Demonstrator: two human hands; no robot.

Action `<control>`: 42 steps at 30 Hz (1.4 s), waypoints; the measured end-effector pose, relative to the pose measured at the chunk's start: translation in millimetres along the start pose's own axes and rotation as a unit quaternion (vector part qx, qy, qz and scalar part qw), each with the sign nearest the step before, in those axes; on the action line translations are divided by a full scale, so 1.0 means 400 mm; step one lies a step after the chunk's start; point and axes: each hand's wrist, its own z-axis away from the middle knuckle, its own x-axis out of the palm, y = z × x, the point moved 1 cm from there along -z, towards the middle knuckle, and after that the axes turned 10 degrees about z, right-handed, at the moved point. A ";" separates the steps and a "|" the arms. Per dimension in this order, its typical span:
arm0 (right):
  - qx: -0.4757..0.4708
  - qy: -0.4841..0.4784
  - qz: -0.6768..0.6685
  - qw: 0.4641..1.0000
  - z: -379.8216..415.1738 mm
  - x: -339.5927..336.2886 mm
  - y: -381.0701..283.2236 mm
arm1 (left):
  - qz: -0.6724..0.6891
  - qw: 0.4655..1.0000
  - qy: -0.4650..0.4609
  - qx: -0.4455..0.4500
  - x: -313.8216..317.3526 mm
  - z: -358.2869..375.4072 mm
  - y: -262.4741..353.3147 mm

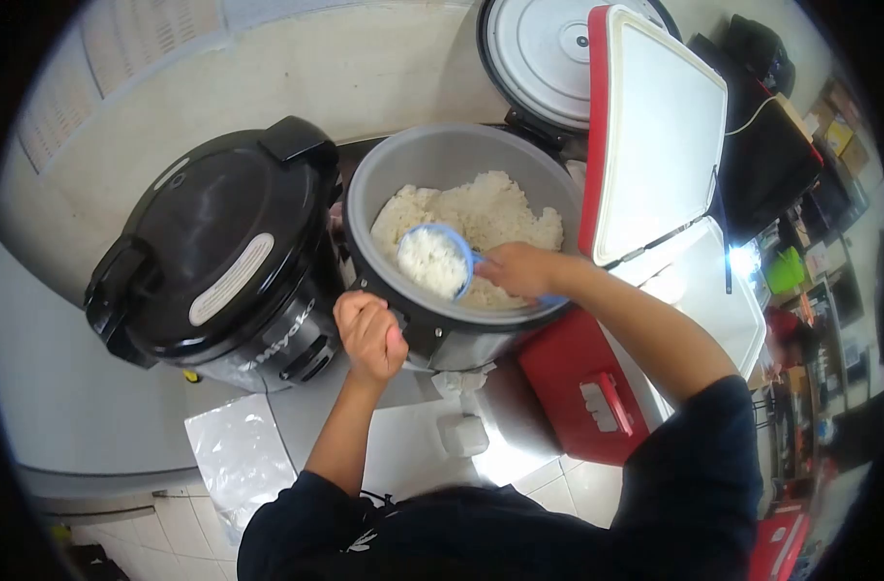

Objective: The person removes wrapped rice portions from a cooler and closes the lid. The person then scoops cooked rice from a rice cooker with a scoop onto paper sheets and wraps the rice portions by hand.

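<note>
My right hand is closed on the handle of a blue scoop inside the open rice cooker. White rice fills the scoop's round cup, and a larger mass of cooked rice lies in the grey pot around and behind it. At the cooker's front left side, just below the rim, my left hand is closed in a fist with the thumb folded over. What it grips, if anything, is hidden.
A closed black Miyako rice cooker stands at the left. On the right is a red cooler box with its white-lined lid raised. Behind is the open cooker's lid. Clear plastic sheets hang over the counter's front edge.
</note>
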 end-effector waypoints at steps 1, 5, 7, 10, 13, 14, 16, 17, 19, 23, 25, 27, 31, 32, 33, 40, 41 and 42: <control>0.036 -0.094 -0.057 0.993 0.011 -0.020 -0.014 | -0.007 1.000 -0.012 0.003 -0.003 -0.002 0.001; 0.150 -0.052 -0.220 0.963 0.094 -0.041 -0.025 | -0.019 1.000 -0.014 0.003 -0.004 0.001 0.010; 0.154 0.049 -0.350 0.923 0.155 -0.031 -0.037 | -0.031 0.999 -0.035 -0.006 -0.009 0.002 0.012; 0.165 0.078 -0.546 0.818 0.260 0.005 -0.116 | -0.001 0.997 0.021 -0.068 -0.045 -0.018 0.109; 0.142 0.052 -0.609 0.779 0.362 0.110 -0.204 | -0.015 0.991 0.033 -0.126 -0.129 0.069 0.182; 0.146 0.025 -0.609 0.779 0.386 0.171 -0.228 | -0.046 0.991 0.007 -0.127 -0.170 0.113 0.209; 0.122 -0.028 -0.599 0.791 0.415 0.313 -0.256 | 0.014 0.961 -0.129 -0.245 -0.237 0.299 0.220; 0.095 -0.057 -0.590 0.800 0.422 0.394 -0.264 | 0.042 0.927 -0.198 -0.315 -0.264 0.393 0.239; 0.124 -0.089 -0.610 0.778 0.417 0.553 -0.295 | 0.062 0.864 -0.330 -0.375 -0.307 0.560 0.288; 0.157 -0.087 -0.568 0.803 0.381 0.830 -0.328 | 0.003 0.833 -0.484 -0.268 -0.373 0.749 0.376; 0.176 -0.067 -0.539 0.821 0.363 0.898 -0.341 | -0.041 0.822 -0.522 -0.223 -0.398 0.756 0.402; 0.196 0.024 -0.375 0.906 0.349 0.916 -0.352 | -0.085 0.807 -0.558 -0.175 -0.411 0.756 0.418; 0.217 0.001 -0.471 0.855 0.333 0.914 -0.346 | -0.062 0.797 -0.589 -0.119 -0.361 0.744 0.450; 0.204 -0.026 -0.526 0.825 0.332 0.907 -0.343 | -0.044 0.798 -0.592 -0.105 -0.338 0.739 0.454; 0.190 -0.052 -0.577 0.792 0.331 0.897 -0.346 | -0.046 0.799 -0.591 -0.103 -0.319 0.736 0.456; 0.141 -0.061 -0.620 0.770 0.347 0.808 -0.392 | -0.134 0.759 -0.636 -0.035 -0.241 0.744 0.466; 0.140 -0.065 -0.602 0.783 0.343 0.816 -0.394 | -0.139 0.755 -0.640 -0.035 -0.238 0.745 0.467; 0.138 -0.067 -0.585 0.797 0.337 0.824 -0.392 | -0.140 0.755 -0.640 -0.035 -0.240 0.744 0.464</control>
